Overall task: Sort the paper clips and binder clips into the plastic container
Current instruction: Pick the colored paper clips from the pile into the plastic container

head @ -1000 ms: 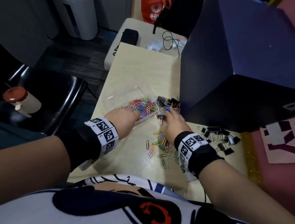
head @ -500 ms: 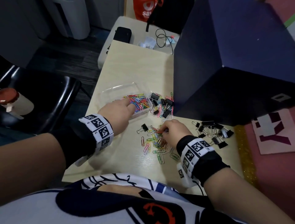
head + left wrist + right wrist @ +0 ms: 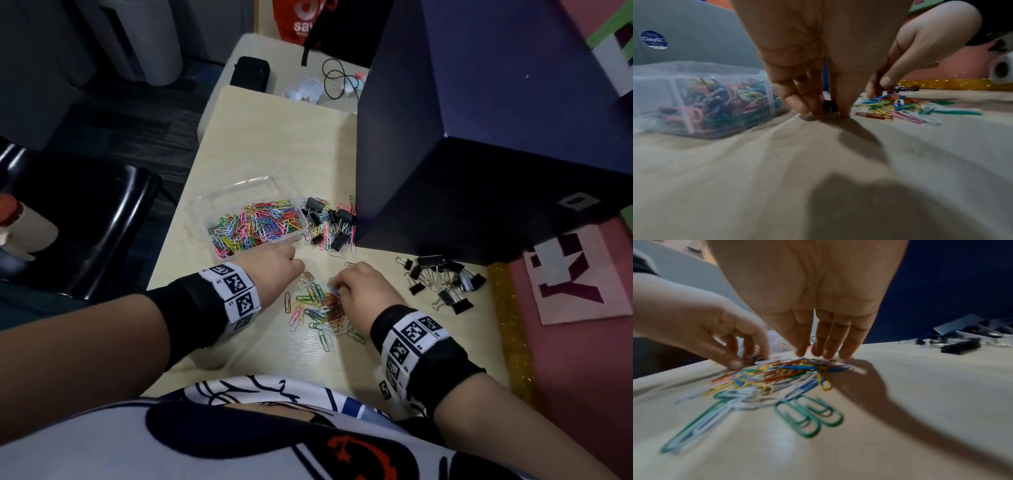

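Head view: both hands are down on the light wood table. The left hand sits just in front of the clear plastic container, which is packed with coloured paper clips. Its fingers are curled down at the tabletop near a pinkish clip, but from up here I can't tell what it's got. The right hand is on the top edge of the loose pile of paper clips. A mixed heap of binder clips and paper clips lies right beside the container against the dark blue box, and another bunch of black binder clips sits off to the right.

Left wrist view: the left hand has its fingertips pressed to the table, pinching a small dark thing between fingers and thumb, looks like a little binder clip but it's blurry. The container is just to its left, touching nothing.

Right wrist view: the right hand has its fingers fairly straight, tips touching down at the far edge of the loose clips, gripping nothing that I can see
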Demonstrator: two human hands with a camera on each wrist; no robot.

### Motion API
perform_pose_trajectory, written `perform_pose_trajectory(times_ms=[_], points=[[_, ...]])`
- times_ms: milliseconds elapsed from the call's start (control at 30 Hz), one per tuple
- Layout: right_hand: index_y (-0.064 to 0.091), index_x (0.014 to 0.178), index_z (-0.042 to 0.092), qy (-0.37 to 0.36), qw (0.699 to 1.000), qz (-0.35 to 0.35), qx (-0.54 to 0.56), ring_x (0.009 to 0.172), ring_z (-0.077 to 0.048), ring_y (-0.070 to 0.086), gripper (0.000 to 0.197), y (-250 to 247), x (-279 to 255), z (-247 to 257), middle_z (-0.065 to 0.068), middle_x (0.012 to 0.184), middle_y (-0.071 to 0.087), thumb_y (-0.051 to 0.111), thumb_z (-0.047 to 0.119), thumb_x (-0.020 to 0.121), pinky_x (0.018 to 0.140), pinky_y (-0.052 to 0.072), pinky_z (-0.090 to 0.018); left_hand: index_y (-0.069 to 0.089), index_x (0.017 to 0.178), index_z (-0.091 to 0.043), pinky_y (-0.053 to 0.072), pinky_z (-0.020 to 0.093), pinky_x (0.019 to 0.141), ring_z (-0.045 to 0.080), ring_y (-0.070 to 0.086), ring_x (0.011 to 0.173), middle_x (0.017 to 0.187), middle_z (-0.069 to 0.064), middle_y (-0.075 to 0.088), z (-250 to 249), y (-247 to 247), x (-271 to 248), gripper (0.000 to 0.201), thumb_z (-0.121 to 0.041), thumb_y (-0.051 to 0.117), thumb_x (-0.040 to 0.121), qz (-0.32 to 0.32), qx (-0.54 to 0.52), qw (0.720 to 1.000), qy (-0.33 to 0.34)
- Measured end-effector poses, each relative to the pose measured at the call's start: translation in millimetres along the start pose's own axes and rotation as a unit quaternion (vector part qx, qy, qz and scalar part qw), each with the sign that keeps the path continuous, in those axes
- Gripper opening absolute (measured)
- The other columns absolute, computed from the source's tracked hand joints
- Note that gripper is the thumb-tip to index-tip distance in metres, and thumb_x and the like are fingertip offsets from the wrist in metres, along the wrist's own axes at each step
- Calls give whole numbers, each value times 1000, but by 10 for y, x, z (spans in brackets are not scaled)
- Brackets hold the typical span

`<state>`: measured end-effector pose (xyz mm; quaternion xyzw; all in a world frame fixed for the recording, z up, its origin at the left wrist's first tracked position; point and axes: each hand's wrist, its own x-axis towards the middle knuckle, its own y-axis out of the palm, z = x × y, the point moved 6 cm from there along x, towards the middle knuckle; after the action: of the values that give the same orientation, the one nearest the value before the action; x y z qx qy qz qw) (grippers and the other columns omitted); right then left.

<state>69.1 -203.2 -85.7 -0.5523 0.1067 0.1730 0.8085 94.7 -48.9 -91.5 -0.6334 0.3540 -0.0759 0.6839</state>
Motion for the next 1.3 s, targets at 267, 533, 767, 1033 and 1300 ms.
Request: perform_pose_trajectory(times_ms=[267, 533, 767, 1033, 1300], points=[[40, 141, 22, 1, 999, 36, -29, 133, -18, 29, 52, -95, 51, -192, 4, 147, 31, 41, 7, 91, 108, 26, -26, 49, 109, -13, 54, 39, 71, 27, 58, 86, 106, 10, 47, -7, -38, 51, 22, -9, 49, 87, 40, -24, 996, -70], [63, 118, 24, -43, 997, 25, 55, 107, -12, 54, 26, -169, -87, -187, 4, 116, 53, 53, 27, 94, 96, 39, -20, 52, 111, -24, 48, 30, 73, 20, 60, 90, 100, -1, 63, -142, -312, 97, 23, -17, 54, 90, 7, -133, 989, -64], [64, 104, 16, -43, 996, -44, 63, 85, -16, 51, 24, -396, -126, -185, 5, 92, 49, 60, 35, 89, 71, 36, -24, 42, 118, -29, 47, 25, 75, 11, 63, 82, 83, -15, 64, -517, -592, 219, 47, -17, 68, 81, -69, -327, 943, -9], [52, 119, 17, 152, 975, -130, 98, 97, -21, 57, 32, -630, -206, -733, -5, 118, 54, 53, 35, 93, 76, 42, -27, 53, 118, -23, 49, 33, 90, 18, 56, 104, 117, -1, 55, -377, -435, 266, 31, -19, 55, 88, -70, -196, 977, -53], [41, 128, 20, 124, 988, 87, 36, 110, -21, 51, 59, -209, -244, -557, -4, 128, 42, 70, 36, 79, 92, 44, -30, 46, 126, -15, 48, 42, 93, 30, 50, 110, 125, 11, 44, -257, -87, 108, 51, -38, 62, 83, 66, -78, 989, -104]])
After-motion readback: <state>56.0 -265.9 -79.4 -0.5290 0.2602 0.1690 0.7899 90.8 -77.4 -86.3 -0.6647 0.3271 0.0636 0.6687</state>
